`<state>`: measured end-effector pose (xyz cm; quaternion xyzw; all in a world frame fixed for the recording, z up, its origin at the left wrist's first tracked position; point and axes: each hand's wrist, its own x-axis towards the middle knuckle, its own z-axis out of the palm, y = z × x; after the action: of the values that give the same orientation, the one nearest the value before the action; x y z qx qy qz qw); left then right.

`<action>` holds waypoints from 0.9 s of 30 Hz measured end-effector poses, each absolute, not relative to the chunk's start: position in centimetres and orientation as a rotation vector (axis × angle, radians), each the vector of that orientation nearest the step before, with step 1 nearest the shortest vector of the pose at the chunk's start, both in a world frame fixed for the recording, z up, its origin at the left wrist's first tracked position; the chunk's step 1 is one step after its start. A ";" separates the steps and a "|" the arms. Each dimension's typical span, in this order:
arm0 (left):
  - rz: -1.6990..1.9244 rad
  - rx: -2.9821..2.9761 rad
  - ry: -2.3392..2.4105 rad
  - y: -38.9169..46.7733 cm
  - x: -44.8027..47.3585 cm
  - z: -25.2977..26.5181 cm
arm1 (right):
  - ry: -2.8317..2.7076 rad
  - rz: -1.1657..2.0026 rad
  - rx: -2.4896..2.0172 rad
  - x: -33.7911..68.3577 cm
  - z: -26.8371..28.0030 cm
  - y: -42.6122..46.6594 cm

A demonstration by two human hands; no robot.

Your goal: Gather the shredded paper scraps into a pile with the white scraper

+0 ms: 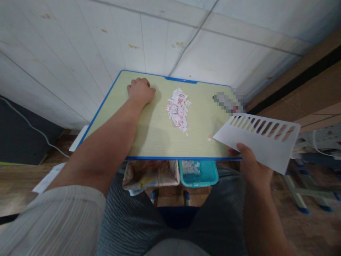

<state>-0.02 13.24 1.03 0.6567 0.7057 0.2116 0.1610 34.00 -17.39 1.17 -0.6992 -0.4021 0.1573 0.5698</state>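
My left hand [141, 90] rests on the far left of the yellow tabletop [157, 142], its fingers curled in and nothing visible in them. To its right lies an elongated heap of torn paper scraps [178, 109], white with pink marks. My right hand [253, 165] grips a flat white scraper [255, 144] with a row of slanted slots along its far edge. The scraper is tilted over the table's right front corner, and one of its corners points toward a few tiny scraps [210, 138]. My thumb lies on its upper face; the other fingers are mostly hidden beneath.
Under the front edge, a turquoise basket [205, 174] holds white scraps, beside a paper-lined container [151, 177]. A pixelated object [226, 102] lies at the table's back right. A white wall [149, 39] with a cable stands behind; cardboard boxes [298, 92] are stacked at right.
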 end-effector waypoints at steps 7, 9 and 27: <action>0.609 1.887 2.027 13.0 0.1 1.2 | -1.089 0.470 -1.674 33.3 0.5 -18.5; 0.616 1.895 2.024 13.0 0.0 1.2 | -1.154 0.509 -1.687 32.0 0.5 -18.2; 0.723 1.909 2.007 13.6 0.5 0.4 | -1.555 0.934 -1.429 24.9 3.3 -13.4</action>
<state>0.52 13.58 0.43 0.6603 0.6943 0.2502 0.1392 24.91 -13.38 3.32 -0.5660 -0.6158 0.3700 0.4044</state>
